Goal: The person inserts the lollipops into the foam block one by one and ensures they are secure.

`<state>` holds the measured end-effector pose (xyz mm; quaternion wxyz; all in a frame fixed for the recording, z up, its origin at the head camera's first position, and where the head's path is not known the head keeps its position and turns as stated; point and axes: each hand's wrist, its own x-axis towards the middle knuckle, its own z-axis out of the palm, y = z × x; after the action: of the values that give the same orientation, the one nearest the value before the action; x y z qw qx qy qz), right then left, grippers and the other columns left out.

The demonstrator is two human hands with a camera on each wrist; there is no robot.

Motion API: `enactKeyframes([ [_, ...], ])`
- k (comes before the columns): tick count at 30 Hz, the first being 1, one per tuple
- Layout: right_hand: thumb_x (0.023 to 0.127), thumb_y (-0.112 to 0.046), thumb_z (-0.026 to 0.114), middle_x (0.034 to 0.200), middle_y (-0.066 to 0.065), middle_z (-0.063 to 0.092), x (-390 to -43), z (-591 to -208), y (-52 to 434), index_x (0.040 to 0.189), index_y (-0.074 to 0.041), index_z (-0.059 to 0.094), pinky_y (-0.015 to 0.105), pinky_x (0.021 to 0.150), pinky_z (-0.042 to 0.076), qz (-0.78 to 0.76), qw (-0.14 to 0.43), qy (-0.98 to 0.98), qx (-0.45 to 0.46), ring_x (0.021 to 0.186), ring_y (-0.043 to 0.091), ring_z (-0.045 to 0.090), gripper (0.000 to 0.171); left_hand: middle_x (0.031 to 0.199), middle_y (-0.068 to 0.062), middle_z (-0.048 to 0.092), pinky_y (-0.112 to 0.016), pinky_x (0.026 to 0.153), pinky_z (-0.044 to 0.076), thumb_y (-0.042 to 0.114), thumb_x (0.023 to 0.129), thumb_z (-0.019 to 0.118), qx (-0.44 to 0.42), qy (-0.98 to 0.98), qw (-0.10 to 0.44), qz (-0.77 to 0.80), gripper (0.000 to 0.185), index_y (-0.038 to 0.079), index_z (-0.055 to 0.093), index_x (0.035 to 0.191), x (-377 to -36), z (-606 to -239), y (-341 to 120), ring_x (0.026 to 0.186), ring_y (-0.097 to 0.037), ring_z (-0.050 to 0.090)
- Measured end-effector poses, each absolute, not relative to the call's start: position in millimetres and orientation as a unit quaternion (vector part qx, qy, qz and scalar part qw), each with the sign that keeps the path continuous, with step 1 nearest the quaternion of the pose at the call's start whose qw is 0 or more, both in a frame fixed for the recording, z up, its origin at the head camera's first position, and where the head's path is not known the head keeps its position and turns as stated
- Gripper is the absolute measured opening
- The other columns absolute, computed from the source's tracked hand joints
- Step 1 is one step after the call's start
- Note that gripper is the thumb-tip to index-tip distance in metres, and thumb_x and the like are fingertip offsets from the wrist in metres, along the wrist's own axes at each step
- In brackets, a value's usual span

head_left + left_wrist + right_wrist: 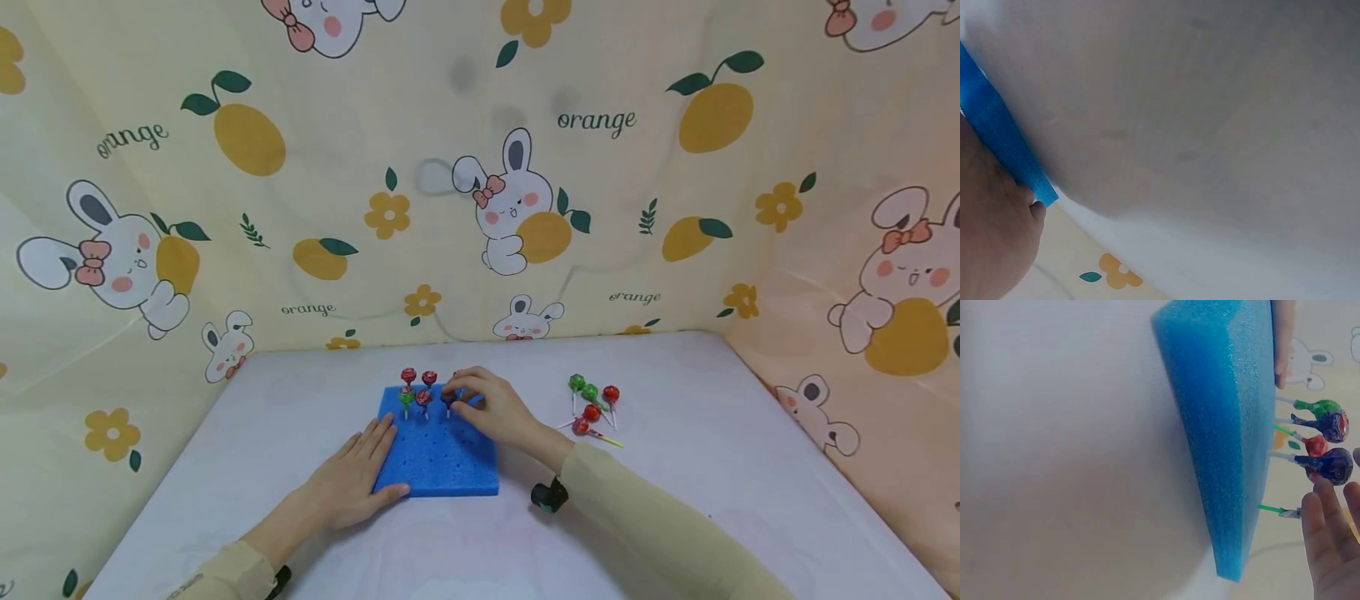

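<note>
A printed cloth backdrop (480, 167) with rabbits and oranges rises behind and to both sides of a white worktop (712, 467). Near the worktop's middle lies a blue foam block (442, 454) with rows of small holes; in the right wrist view its thick edge (1229, 444) fills the frame, and the left wrist view shows only a strip of it (997, 134). The left hand (356, 483) lies flat with straight fingers at the block's 8 o'clock corner, fingertips resting on the foam and thumb against its near edge. The right hand (491, 404) hovers over the block's 1 o'clock corner with fingers curled down around a lollipop (450, 400); whether they actually pinch it cannot be told, since the right wrist view shows fingers (1325, 540) just beside a green stick (1275, 510) without clearly closing on it. Several lollipops (417, 390) stand upright in the block's far rows, toward 11 o'clock. At 3 o'clock from the block, well apart from it, a loose cluster of red and green lollipops (592, 404) lies on the worktop.
</note>
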<state>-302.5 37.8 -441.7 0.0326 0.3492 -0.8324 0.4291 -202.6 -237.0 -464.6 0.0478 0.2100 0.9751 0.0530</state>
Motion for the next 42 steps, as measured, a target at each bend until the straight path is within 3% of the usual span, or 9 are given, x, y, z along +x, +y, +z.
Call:
enactKeyframes([
  [5,0.100,-0.011,0.071,0.137,0.006,0.062,-301.5,-441.8,47.5,0.128,-0.015,0.072,0.029,0.085,0.061,0.431,0.041,-0.832,0.346,0.103,0.018,0.070,0.029,0.172,-0.021,0.012,-0.058,0.126,0.021,0.071,0.101,0.042,0.206,0.976,0.051,0.054,0.100,-0.004,0.022,0.163,-202.8,-465.5,-236.5,0.158,-0.042,0.014],
  [16,0.099,-0.008,0.071,0.129,0.007,0.066,-297.3,-437.7,85.9,0.128,-0.007,0.071,0.027,0.080,0.061,0.427,0.064,-0.835,0.342,0.099,0.020,0.070,0.029,0.172,-0.022,0.013,-0.059,0.126,0.021,0.071,0.101,0.044,0.206,0.976,0.052,0.056,0.100,-0.004,0.022,0.163,-202.1,-466.6,-234.7,0.158,-0.043,0.014],
  [32,0.095,-0.005,0.075,0.121,0.004,0.071,-297.0,-444.1,160.4,0.121,-0.011,0.075,0.027,0.074,0.059,0.394,0.096,-0.869,0.285,0.093,0.016,0.069,0.027,0.172,-0.022,0.013,-0.059,0.125,0.022,0.072,0.101,0.043,0.211,0.975,0.040,0.051,0.100,-0.004,0.022,0.163,-205.0,-472.1,-235.6,0.158,-0.042,0.013],
  [36,0.094,-0.003,0.075,0.119,0.005,0.071,-296.0,-442.6,178.7,0.118,-0.013,0.075,0.026,0.067,0.057,0.389,0.082,-0.877,0.271,0.084,0.018,0.069,0.026,0.172,-0.023,0.013,-0.060,0.125,0.023,0.070,0.101,0.045,0.213,0.975,0.037,0.052,0.099,-0.004,0.023,0.163,-204.7,-472.6,-235.6,0.158,-0.043,0.015],
  [42,0.094,-0.004,0.075,0.114,0.010,0.070,-296.0,-441.7,202.8,0.118,-0.008,0.075,0.028,0.073,0.054,0.347,0.052,-0.897,0.270,0.084,0.013,0.063,0.024,0.173,-0.021,0.011,-0.060,0.125,0.021,0.072,0.101,0.042,0.207,0.976,0.047,0.054,0.101,-0.004,0.021,0.163,-203.9,-467.3,-237.1,0.159,-0.042,0.012],
])
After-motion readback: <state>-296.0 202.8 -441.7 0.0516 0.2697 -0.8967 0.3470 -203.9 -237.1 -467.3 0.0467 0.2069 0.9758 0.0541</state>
